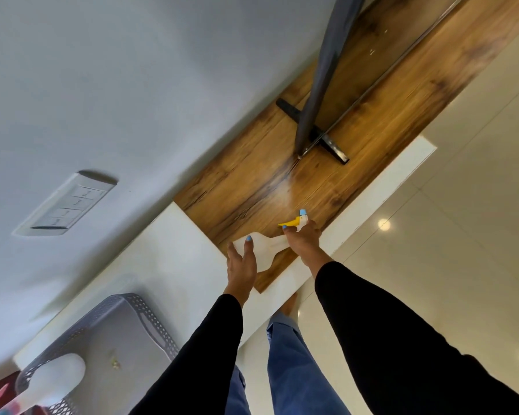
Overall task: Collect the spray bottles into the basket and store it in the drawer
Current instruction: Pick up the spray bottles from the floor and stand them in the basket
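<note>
Lower left of the frame: grey perforated basket [108, 333] on the white counter [174, 253], one white spray bottle [53, 377] already lying inside. Upper left, a switch panel [69, 206] on the wall. Centre: left hand [241, 265] cupping the body of a second white spray bottle [265, 250], fingers curled round it. Just right, right hand [303, 242] gripping its neck below the yellow trigger [289, 222]. Above, wooden top [282, 181] with a black stand [312, 131].

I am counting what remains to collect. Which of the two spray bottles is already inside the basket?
The white spray bottle at lower left lies in the grey perforated basket. The yellow-triggered bottle is held in both hands over the wooden top.
</note>
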